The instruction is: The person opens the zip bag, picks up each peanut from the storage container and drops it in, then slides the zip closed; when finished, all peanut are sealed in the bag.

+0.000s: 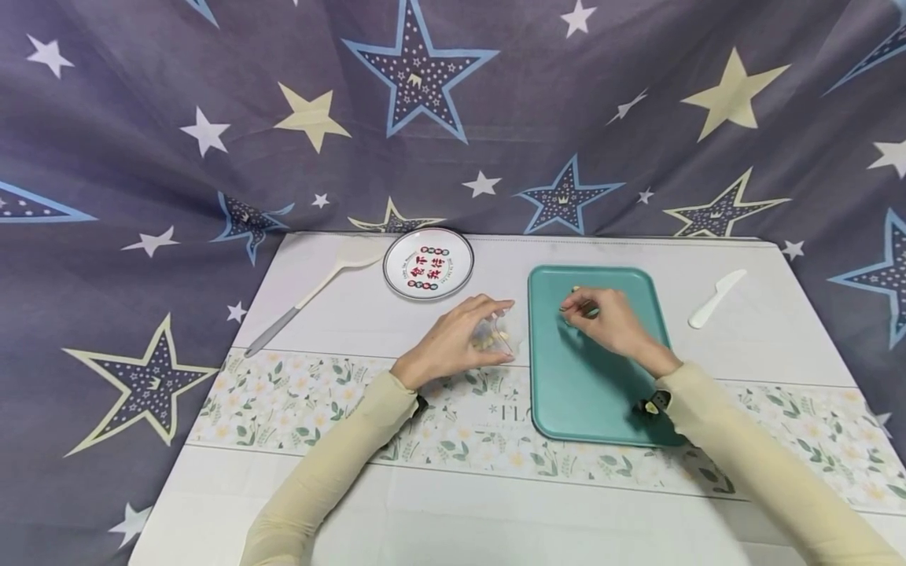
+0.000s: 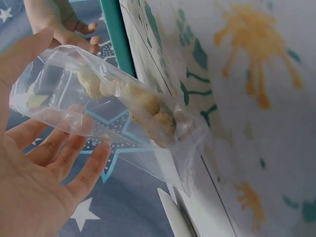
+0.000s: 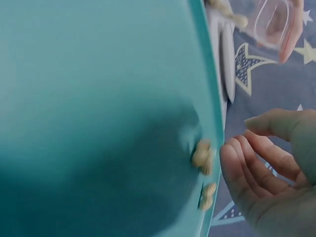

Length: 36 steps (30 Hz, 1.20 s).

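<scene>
In the head view my left hand (image 1: 449, 346) holds a clear plastic bag (image 1: 488, 334) just left of a teal tray (image 1: 566, 401). The left wrist view shows the thumb and fingers around the mouth of the bag, with several unshelled peanuts (image 2: 143, 101) at its lower end. My right hand (image 1: 612, 318) hovers over the tray's upper part, fingers curved. The right wrist view has a gap between thumb and fingertips, and nothing in them. Close to those fingertips, a peanut (image 3: 201, 157) and a smaller peanut (image 3: 207, 196) lie along the tray's edge.
A round white plate (image 1: 396, 271) with red writing stands at the back. Left of it lies a spatula (image 1: 311, 292) with a grey handle. A white plastic knife (image 1: 718, 299) lies right of the tray. Behind the table hangs a star-patterned cloth (image 1: 538, 102).
</scene>
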Available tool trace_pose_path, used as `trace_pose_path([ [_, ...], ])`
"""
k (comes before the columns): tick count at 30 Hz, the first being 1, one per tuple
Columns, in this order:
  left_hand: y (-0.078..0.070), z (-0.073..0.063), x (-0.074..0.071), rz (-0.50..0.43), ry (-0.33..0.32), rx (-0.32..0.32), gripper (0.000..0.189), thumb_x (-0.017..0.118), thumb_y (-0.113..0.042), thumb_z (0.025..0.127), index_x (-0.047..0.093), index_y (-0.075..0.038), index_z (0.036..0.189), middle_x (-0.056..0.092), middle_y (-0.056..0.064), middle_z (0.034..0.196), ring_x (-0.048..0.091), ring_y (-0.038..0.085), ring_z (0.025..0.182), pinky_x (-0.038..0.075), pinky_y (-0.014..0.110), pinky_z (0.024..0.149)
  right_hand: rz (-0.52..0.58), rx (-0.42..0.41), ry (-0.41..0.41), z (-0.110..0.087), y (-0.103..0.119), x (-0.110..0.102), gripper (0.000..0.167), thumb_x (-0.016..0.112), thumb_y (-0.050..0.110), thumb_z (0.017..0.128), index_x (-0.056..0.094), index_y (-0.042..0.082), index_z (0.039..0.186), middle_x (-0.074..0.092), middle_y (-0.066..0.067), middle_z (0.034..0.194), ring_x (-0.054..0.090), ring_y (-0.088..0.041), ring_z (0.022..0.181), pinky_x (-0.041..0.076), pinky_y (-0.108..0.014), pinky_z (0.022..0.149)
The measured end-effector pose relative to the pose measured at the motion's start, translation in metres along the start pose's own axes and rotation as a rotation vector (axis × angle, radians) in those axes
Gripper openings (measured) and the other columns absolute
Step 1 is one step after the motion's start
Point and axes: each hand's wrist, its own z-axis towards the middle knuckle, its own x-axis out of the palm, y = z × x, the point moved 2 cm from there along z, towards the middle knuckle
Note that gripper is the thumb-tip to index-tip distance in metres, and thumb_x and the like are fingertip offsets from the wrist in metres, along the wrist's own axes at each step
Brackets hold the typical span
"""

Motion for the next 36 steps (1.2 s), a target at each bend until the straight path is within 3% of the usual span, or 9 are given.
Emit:
trace_pose_path([
  [10,0.000,0.000,-0.001,0.003,0.005,-0.018,0.087,0.087,-0.050,0.082,0.050,-0.018,0.154,0.064,0.005,0.131,0.061,0.019,0.122,0.056,0.044,0.106,-0.053,0.014,-0.032,0.010,-0.019,-0.009,0.016,0.071,-0.001,0.093,0.076,-0.004,0.108,0.078,-0.021,0.095,0.075,-0.033,0.082,0.060,-0.026,0.069],
  [23,0.001,-0.001,0.001,0.006,0.012,-0.022,0.089,0.086,-0.053,0.081,0.049,-0.021,0.155,0.064,0.003,0.131,0.060,0.017,0.122,0.055,0.042,0.106,-0.124,0.073,-0.057,0.028,-0.038,-0.017,0.021,0.077,0.004,0.090,0.075,-0.003,0.110,0.070,-0.025,0.104,0.070,-0.039,0.091,0.056,-0.053,0.082],
  [36,0.002,-0.001,0.001,0.013,0.013,-0.020,0.088,0.086,-0.052,0.081,0.050,-0.017,0.154,0.063,0.003,0.130,0.060,0.017,0.122,0.055,0.042,0.107,-0.144,0.121,0.005,0.035,-0.042,-0.014,0.023,0.073,0.006,0.094,0.074,-0.003,0.115,0.073,-0.025,0.106,0.068,-0.038,0.095,0.054,-0.053,0.086],
])
